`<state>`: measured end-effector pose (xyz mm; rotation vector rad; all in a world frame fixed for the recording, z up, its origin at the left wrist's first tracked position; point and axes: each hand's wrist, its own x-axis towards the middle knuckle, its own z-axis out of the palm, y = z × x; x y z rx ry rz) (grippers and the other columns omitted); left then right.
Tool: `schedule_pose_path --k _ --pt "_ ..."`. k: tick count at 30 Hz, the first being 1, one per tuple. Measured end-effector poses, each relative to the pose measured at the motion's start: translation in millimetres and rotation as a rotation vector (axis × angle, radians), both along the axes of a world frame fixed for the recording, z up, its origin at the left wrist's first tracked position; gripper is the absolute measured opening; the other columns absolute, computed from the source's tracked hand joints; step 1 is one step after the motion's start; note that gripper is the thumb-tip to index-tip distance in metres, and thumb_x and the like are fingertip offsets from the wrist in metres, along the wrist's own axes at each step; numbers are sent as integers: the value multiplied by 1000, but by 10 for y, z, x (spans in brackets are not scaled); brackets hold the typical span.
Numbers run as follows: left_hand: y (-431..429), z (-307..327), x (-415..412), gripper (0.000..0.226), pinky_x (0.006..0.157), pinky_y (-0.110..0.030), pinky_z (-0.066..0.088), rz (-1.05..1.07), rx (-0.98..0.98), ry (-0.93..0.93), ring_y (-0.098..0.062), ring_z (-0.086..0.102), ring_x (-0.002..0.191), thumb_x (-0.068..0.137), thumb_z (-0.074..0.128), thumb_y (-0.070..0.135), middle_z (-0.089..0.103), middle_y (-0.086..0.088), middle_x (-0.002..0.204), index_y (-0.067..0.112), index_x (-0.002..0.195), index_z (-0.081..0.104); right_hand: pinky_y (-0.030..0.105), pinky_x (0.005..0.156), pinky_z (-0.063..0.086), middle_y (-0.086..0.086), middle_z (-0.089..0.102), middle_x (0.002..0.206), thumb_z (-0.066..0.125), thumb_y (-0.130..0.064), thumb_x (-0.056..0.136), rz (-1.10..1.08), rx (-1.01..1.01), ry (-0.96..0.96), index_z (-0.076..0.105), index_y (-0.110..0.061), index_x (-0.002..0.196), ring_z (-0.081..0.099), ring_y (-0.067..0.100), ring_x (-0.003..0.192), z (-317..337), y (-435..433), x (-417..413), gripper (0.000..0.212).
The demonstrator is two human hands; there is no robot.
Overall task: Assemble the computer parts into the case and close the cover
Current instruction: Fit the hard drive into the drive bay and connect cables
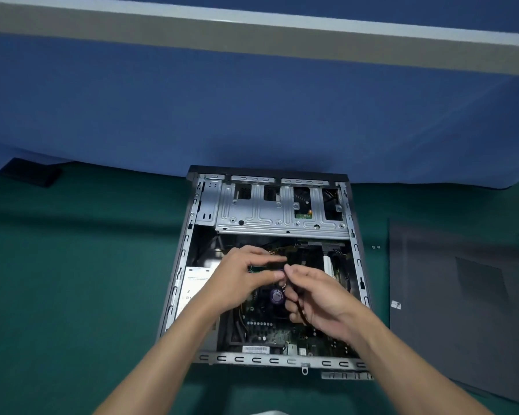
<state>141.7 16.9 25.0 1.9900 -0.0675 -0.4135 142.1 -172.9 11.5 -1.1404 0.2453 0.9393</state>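
Both forearms reach in from the near edge; left hand and right hand meet fingertip to fingertip, pinching something small and dark, likely a cable end, though I cannot tell, above the motherboard inside the open case. Board and drive cage look seated; cabling remains, and the cover lies apart on the right. Labels are too blurred to read

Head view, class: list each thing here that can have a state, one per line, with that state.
Computer case: lying flat, open, cover off.
Side cover: lying flat on the table, right of the case.
Drive cage: seated at the far end.
Left hand: over the motherboard, fingers pinched.
Right hand: closed on a dark cable.
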Motion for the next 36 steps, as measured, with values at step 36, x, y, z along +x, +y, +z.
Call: schedule_pose_path --k 36 --pt "-31 -569 440 77 102 -39 34 -832 1146 30 -27 29 143 99 38 54 13 2 162 14 156 4 37 77 48 26 66 97 53 -13 88 351 -1627 -597 67 2 92 62 43 92 -866 769 773 21"
